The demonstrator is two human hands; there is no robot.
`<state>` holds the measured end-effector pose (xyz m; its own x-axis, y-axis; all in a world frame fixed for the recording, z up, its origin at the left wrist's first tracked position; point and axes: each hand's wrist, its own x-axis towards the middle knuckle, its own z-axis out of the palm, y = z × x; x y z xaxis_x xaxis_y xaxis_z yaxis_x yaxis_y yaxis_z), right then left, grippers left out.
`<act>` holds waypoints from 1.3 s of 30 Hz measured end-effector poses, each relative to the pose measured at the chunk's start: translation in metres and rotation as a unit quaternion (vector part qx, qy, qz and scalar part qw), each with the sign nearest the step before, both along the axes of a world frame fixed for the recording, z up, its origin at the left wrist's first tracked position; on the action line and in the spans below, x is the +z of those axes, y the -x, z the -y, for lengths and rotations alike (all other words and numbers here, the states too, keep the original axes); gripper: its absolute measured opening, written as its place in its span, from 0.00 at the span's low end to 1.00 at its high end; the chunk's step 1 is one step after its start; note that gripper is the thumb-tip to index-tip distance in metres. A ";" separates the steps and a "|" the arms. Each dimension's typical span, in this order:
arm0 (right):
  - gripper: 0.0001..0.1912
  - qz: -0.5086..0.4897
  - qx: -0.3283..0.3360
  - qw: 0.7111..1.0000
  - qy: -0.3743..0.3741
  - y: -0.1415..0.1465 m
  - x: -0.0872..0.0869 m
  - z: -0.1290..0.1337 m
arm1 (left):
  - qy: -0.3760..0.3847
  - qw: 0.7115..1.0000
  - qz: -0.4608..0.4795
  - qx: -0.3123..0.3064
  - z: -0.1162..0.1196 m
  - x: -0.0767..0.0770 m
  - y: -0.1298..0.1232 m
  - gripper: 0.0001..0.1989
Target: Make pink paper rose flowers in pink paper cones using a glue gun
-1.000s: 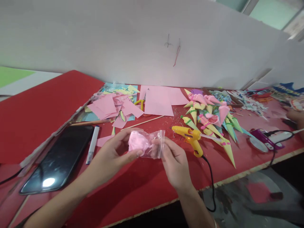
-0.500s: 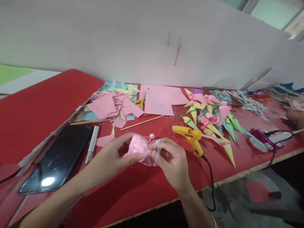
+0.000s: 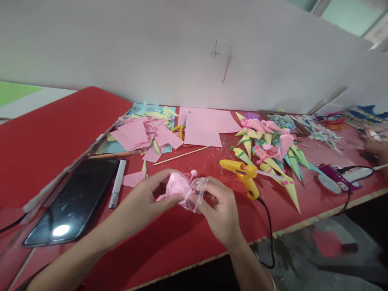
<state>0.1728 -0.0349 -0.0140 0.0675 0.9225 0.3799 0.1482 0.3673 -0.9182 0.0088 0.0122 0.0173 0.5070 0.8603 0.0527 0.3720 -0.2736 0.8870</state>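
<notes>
Basically, pink lump (image 3: 175,184) in a clear plastic bag (image 3: 194,204) sits between both hands, long axis roughly 10-to-4 o'clock, left hand (image 3: 151,197) nearer and gripping the lump end at 9, right hand (image 3: 222,206) holding the bag's mouth toward 4.

Covered fingertips and cropped edges at the bench (image 3: 157,254)
Behind the pink lump (image 3: 175,184) in its clear bag (image 3: 197,196), the left hand (image 3: 151,193) loses its far fingertips; the right hand (image 3: 222,206) loses its own among the folds. A ball-tipped pink piece (image 3: 193,173) shows only partly. Pink paper (image 3: 203,129) covers some of a yellow-handled tool (image 3: 181,131). Another person's hand (image 3: 378,148) is blurred and cut off rightward.
</notes>
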 end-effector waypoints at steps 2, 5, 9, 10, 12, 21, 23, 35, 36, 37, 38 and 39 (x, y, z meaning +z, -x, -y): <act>0.10 0.000 -0.011 1.000 -0.001 0.001 0.000 0.000 | 0.001 1.000 0.002 0.002 0.000 -0.001 -0.001 0.07; 0.10 -0.011 -0.025 1.000 -0.005 0.004 0.001 0.001 | 0.006 1.000 0.001 0.002 0.001 0.001 0.000 0.07; 0.08 -0.057 -0.057 0.997 -0.003 0.004 0.005 0.002 | 0.006 1.000 -0.004 -0.001 0.001 0.004 0.004 0.07; 0.08 -0.065 -0.068 0.996 -0.004 0.002 0.005 0.001 | 0.012 1.000 0.001 -0.003 0.000 0.004 0.005 0.07; 0.07 -0.080 -0.094 0.992 -0.002 -0.003 0.005 0.000 | 0.033 0.999 0.016 0.007 -0.003 0.002 0.008 0.07; 0.06 -0.185 -0.090 0.976 0.069 -0.007 -0.003 -0.005 | 0.010 0.988 -0.012 0.156 -0.019 0.000 0.018 0.16; 0.05 -0.191 -0.084 0.975 0.081 -0.006 -0.001 -0.005 | 0.010 0.986 -0.043 0.164 -0.022 0.002 0.020 0.17; 0.12 -0.179 -0.050 0.977 0.101 -0.003 0.000 -0.003 | -0.239 0.860 -0.423 0.157 -0.034 -0.021 0.035 0.25; 0.14 -0.172 -0.047 0.979 0.099 -0.003 0.000 -0.003 | -0.264 0.854 -0.421 0.155 -0.033 -0.019 0.033 0.23; 0.13 -0.167 -0.045 0.980 0.099 -0.003 0.000 -0.003 | -0.284 0.855 -0.410 0.144 -0.031 -0.018 0.031 0.22; 0.11 -0.163 -0.046 0.980 0.100 -0.003 0.000 -0.004 | -0.299 0.861 -0.392 0.126 -0.029 -0.017 0.027 0.20; 0.09 -0.161 -0.047 0.981 0.102 -0.003 0.000 -0.004 | -0.311 0.871 -0.368 0.102 -0.027 -0.017 0.023 0.19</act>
<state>0.1754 -0.0312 -0.0139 0.2428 0.9609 0.1335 -0.1363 0.1700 -0.9760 -0.0146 0.0391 0.0003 0.4407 0.8576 0.2653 0.8737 -0.4776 0.0927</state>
